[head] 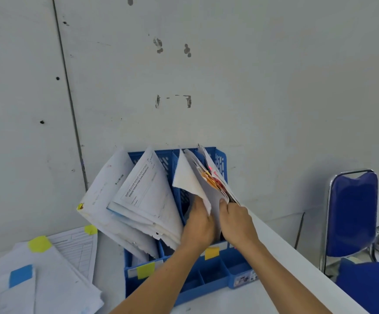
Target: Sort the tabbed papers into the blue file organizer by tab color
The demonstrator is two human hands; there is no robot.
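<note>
A blue file organizer stands on the white table against the wall, with a yellow label and an orange label on its front. Its left slots hold leaning white paper stacks. At a right slot, my left hand grips a bent white sheet. My right hand grips a bundle of papers with orange and red tabs standing in that slot. Both hands are close together, spreading the papers apart.
Loose tabbed papers lie on the table at the left, with yellow tabs and a blue tab. A blue chair stands to the right beyond the table edge. The grey wall is right behind the organizer.
</note>
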